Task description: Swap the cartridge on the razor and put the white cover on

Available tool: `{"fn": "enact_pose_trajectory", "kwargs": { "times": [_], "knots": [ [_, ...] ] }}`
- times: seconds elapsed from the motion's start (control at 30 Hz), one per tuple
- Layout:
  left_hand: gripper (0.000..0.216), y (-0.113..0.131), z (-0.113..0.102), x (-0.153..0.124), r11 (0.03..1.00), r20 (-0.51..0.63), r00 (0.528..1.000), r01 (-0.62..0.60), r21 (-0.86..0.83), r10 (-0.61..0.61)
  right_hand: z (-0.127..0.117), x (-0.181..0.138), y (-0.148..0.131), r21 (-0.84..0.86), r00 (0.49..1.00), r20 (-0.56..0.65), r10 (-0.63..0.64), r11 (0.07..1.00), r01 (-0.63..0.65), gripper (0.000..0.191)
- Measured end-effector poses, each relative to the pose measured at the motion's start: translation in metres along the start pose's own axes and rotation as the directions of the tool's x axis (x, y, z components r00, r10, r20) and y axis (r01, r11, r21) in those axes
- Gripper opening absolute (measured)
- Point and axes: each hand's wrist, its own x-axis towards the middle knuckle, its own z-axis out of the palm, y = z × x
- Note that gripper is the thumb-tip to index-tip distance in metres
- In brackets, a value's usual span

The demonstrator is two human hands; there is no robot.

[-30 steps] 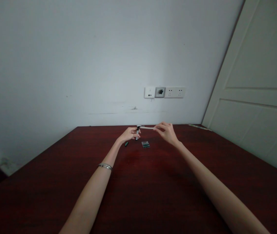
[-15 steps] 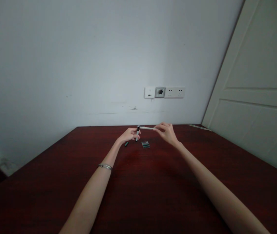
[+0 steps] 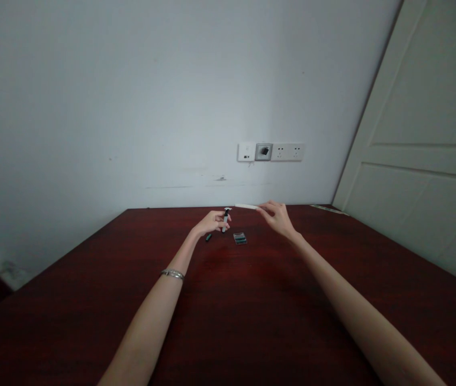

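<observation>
My left hand is closed around the grey-and-black handle of a razor, held upright with its T-shaped head at the top. To the right, my right hand pinches one end of a slim white stick. The stick points left, its free end just right of the razor's head and slightly above it, with a small gap between them. On the table below lie a small dark green piece, near my left wrist, and a small clear case with dark contents. Details of the stick are too small to make out.
The dark red wooden table meets a pale wall at its back edge. Wall sockets sit above it. A pale panelled door leans into view at the right. A flat strip lies at the back right.
The white stick has lifted up and slightly right, away from the razor's head where it was touching or overlapping it. My left hand with the razor has barely moved.
</observation>
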Motion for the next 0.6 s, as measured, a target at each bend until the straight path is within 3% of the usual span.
{"fn": "enact_pose_trajectory", "kwargs": {
  "times": [0.17, 0.33, 0.6],
  "knots": [
    [0.021, -0.004, 0.003, 0.007, 0.990, -0.108, 0.984, -0.137, 0.027, 0.139, -0.010, 0.008, -0.018, -0.010, 0.999, 0.031, -0.043, 0.999, 0.043, 0.034],
    [0.021, -0.001, 0.006, 0.012, 0.982, -0.149, 0.971, -0.178, 0.065, 0.186, -0.011, 0.010, -0.037, -0.063, 0.990, 0.076, -0.123, 0.990, 0.128, 0.030],
    [0.019, 0.000, 0.004, 0.011, 0.982, -0.141, 0.972, -0.179, 0.062, 0.186, -0.012, 0.006, -0.015, -0.080, 0.995, 0.051, -0.083, 0.993, 0.087, 0.031]
  ]
}}
